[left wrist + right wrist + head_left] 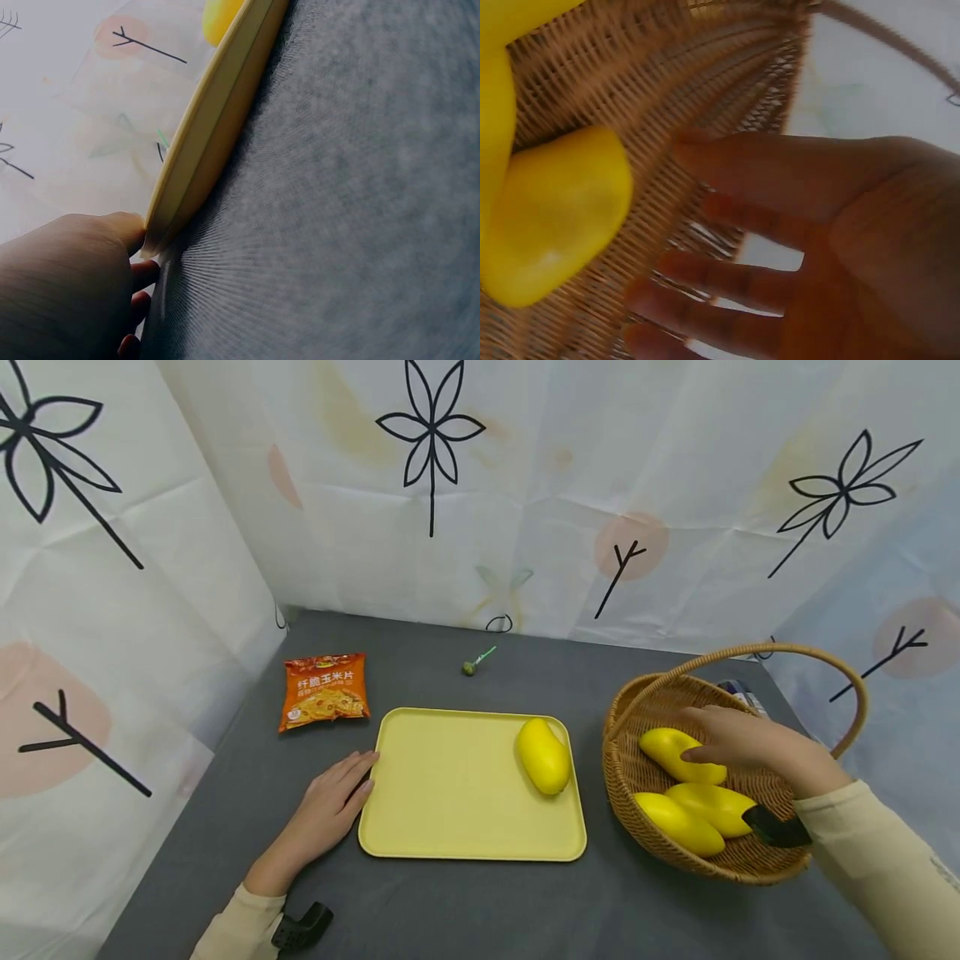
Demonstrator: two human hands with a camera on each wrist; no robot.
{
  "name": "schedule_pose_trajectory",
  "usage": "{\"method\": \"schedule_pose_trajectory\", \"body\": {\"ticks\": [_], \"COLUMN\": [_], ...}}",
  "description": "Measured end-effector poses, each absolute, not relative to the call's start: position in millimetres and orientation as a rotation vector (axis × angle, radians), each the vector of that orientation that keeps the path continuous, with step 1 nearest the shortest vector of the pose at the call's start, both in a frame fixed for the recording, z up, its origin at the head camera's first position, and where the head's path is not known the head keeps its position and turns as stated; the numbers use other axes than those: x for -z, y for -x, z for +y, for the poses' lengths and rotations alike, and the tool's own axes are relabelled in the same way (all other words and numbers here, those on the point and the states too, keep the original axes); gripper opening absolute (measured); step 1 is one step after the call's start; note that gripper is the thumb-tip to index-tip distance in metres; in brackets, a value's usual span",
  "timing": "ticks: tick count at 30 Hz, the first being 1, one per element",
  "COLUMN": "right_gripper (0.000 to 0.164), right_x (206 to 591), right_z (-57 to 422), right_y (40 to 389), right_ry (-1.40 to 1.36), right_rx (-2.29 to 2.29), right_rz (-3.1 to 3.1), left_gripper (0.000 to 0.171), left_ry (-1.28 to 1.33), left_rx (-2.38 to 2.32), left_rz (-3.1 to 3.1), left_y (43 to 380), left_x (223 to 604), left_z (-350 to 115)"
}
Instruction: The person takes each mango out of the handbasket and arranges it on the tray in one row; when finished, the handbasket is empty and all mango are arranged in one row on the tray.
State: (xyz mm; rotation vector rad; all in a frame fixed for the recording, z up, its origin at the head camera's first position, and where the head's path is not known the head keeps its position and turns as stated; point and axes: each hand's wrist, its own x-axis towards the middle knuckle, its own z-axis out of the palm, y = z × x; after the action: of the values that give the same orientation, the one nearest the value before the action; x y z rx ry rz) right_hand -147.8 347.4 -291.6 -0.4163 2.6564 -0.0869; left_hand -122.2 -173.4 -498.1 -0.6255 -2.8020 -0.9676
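Cropped sleeves [873, 860] sit nearest me. At four o'clock, the loosely spread right hand [742, 745] partly hides a yellow fruit [667, 750] in the basket [612, 768]; at eight, the straight-fingered left hand [324, 810] touches the tray [450, 793].

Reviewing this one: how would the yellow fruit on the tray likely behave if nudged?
The yellow fruit would probably roll unevenly, being rounded but elongated. Its smooth, shiny skin suggests it may be slightly slippery. The tray has a raised rim, which might stop a slow roll.
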Motion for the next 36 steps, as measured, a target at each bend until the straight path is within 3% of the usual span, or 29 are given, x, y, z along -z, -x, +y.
{"method": "schedule_pose_trajectory", "body": {"ticks": [9, 17, 24, 36], "right_gripper": [0.068, 0.059, 0.064, 0.087], "right_x": [322.1, 330.4, 334.9, 343.7], "right_z": [347.3, 348.5, 352.6, 365.8], "right_y": [165.4, 165.8, 164.6, 161.0], "right_ry": [0.382, 0.312, 0.315, 0.246], "right_rx": [0.082, 0.039, 0.069, 0.139], "right_rz": [2.565, 2.560, 2.604, 2.607], "left_gripper": [0.044, 0.044, 0.045, 0.044], "left_ry": [0.630, 0.615, 0.599, 0.609], "left_rx": [0.971, 0.968, 0.973, 0.975], "left_rz": [-2.790, -2.792, -2.805, -2.799], "left_y": [119.7, 120.9, 121.9, 121.1], "left_x": [497.9, 500.1, 499.7, 498.2], "left_z": [-171.9, -172.1, -173.3, -173.4]}}
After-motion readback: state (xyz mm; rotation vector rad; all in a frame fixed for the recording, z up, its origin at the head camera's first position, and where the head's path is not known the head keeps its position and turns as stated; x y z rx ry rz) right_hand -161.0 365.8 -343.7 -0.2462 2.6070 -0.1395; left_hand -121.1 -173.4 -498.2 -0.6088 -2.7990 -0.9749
